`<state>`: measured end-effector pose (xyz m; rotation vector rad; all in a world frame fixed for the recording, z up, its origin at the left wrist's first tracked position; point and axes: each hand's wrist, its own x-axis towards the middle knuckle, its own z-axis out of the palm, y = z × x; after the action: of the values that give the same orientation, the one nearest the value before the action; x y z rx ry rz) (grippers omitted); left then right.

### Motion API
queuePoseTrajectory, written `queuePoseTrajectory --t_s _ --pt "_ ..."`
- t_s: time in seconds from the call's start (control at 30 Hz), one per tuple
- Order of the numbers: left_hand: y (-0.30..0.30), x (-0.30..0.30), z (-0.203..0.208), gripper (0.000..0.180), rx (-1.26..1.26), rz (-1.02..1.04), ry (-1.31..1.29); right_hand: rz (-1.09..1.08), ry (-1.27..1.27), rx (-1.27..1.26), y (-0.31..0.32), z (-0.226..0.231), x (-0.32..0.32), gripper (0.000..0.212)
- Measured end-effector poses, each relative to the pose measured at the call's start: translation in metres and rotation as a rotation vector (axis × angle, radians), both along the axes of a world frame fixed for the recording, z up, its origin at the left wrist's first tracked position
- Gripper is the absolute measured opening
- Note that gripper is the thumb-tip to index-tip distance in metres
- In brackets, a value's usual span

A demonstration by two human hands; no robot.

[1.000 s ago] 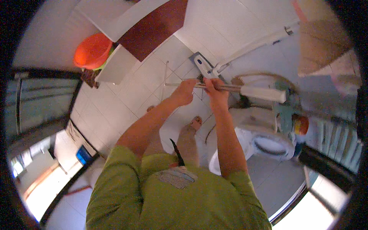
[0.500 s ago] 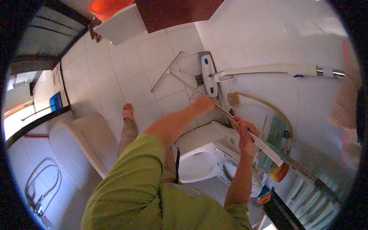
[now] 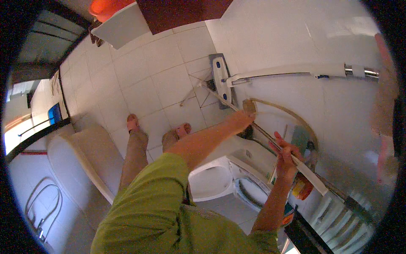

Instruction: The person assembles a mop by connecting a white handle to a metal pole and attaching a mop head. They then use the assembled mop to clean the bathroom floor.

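Note:
A long-handled floor squeegee [image 3: 265, 134] slants from the floor near the drain up to the right, ending in a white grip. My left hand [image 3: 244, 121] is closed round the lower part of its pole. Higher up, my right hand [image 3: 288, 155] holds the pole near the white grip, some fingers raised off it. The squeegee's head [image 3: 198, 86] is smeared by motion on the tiles. Just beyond it, a white flat mop [image 3: 220, 80] leans with its pole along the wall.
A white toilet [image 3: 211, 180] stands before me, right of a bathtub [image 3: 84, 163]. A long-handled brush [image 3: 250, 106] is near the wall. An orange jar [image 3: 301, 186] and a slatted pale rack [image 3: 342, 220] are at right. An orange basin [image 3: 108, 8] sits at the far left.
The squeegee's head has turned and shifted, now blurred near the drain. Both hands have moved slightly right with the pole, and my right fingers have loosened. My second foot has come into view.

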<state>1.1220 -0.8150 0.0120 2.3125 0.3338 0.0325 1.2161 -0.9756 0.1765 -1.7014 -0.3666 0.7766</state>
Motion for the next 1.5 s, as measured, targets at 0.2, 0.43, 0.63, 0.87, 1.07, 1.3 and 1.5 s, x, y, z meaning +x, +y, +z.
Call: queuePoseTrajectory --t_s 0.2,0.43,0.63,0.87,1.07,1.3,1.5 --pt "0.071 -0.057 -0.011 0.020 -0.067 0.118 0.098 0.171 -0.004 0.528 0.058 0.037 -0.040 0.022" --pt "0.059 -0.046 -0.060 0.019 0.451 0.381 -0.182 0.031 -0.114 0.190 0.074 0.024 -0.052 0.018" --pt "-0.010 -0.010 -0.033 0.010 0.233 -0.043 0.214 -0.266 -0.211 -0.002 0.000 0.047 -0.058 0.013" --pt "-0.069 -0.016 0.010 0.009 0.074 -0.025 0.030 -0.241 -0.454 -0.274 -0.080 0.066 -0.074 0.007" --pt "0.010 -0.014 -0.013 0.023 0.263 -0.086 0.226 -0.267 -0.088 0.310 -0.015 0.034 -0.090 0.011" --pt "0.070 -0.026 -0.035 0.037 0.415 0.005 0.056 -0.363 0.167 0.465 0.060 -0.064 -0.104 0.014" --pt "0.014 -0.038 -0.045 0.027 0.467 -0.359 0.427 -0.624 0.261 0.299 0.018 -0.049 -0.130 0.019"
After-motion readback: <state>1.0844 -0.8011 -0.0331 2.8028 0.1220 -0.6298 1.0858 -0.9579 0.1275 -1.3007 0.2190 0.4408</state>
